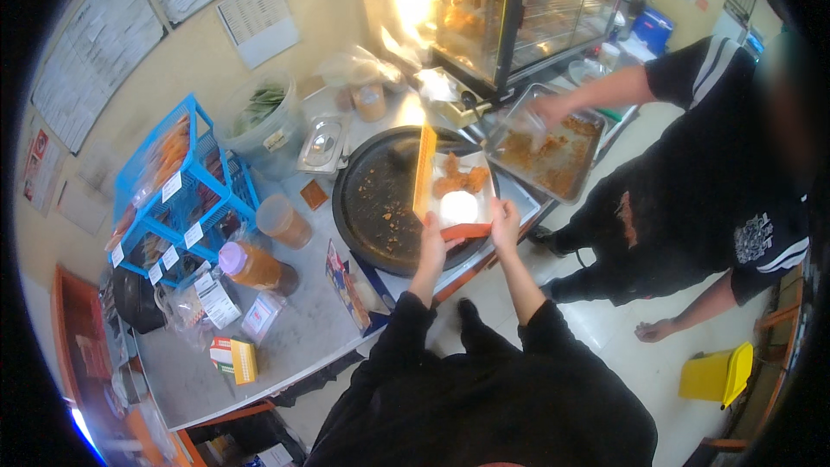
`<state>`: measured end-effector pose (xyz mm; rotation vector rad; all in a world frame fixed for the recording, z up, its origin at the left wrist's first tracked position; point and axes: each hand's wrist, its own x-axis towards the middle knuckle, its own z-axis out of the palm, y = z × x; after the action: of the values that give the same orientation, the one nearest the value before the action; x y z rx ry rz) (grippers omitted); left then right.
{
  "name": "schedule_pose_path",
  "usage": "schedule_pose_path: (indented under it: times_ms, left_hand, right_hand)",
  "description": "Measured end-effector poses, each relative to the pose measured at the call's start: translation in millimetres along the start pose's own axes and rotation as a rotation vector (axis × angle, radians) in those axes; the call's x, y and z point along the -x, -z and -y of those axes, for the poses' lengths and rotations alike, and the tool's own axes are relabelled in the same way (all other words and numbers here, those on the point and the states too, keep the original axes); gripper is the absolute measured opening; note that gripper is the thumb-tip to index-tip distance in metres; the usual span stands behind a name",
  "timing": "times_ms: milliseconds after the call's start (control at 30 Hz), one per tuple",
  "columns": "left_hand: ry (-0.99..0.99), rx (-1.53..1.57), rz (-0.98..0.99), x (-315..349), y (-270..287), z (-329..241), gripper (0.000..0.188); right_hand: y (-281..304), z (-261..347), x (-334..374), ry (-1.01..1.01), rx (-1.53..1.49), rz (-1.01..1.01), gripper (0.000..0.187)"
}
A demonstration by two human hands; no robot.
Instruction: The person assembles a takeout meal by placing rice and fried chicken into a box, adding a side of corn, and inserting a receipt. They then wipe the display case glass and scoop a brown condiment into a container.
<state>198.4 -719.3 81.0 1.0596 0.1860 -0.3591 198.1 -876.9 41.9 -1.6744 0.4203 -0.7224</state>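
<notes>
Between my two hands is an open takeaway box (468, 231), orange outside and white inside, with its lid standing up on the left. Inside lie pieces of fried chicken (460, 177) and a white mound that looks like rice (459, 207). My left hand (433, 242) grips the box's near left corner. At the near right corner, my right hand (504, 223) closes on its side. Beneath and left of the box sits a large round black pan (372, 207) strewn with crumbs.
At right, a co-worker (674, 182) reaches over a metal tray (571, 177) of crumbs. A glass display cabinet (527, 17) stands behind. Blue baskets (203, 199) with packets, a sauce bottle (251, 264) and a tub (283, 220) occupy the table's left. A yellow bin (711, 374) stands on the floor.
</notes>
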Motion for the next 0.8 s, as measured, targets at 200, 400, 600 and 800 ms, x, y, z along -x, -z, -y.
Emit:
schedule_pose_path:
  times_ms: [200,400,600,800]
  left_hand:
    - [-0.005,-0.017,0.002,-3,0,-2,0.060]
    - [0.003,-0.028,-0.007,-1,-1,-5,0.058]
    - [-0.014,-0.033,-0.055,-3,-5,-7,0.055]
    - [-0.003,-0.017,-0.061,-5,-1,-4,0.055]
  right_hand:
    - [5,23,5,-0.039,-0.021,0.037,0.029]
    - [10,37,5,-0.114,-0.021,0.132,0.028]
    - [11,28,-2,-0.132,-0.051,0.203,0.028]
    - [13,32,0,-0.150,-0.140,0.241,0.022]
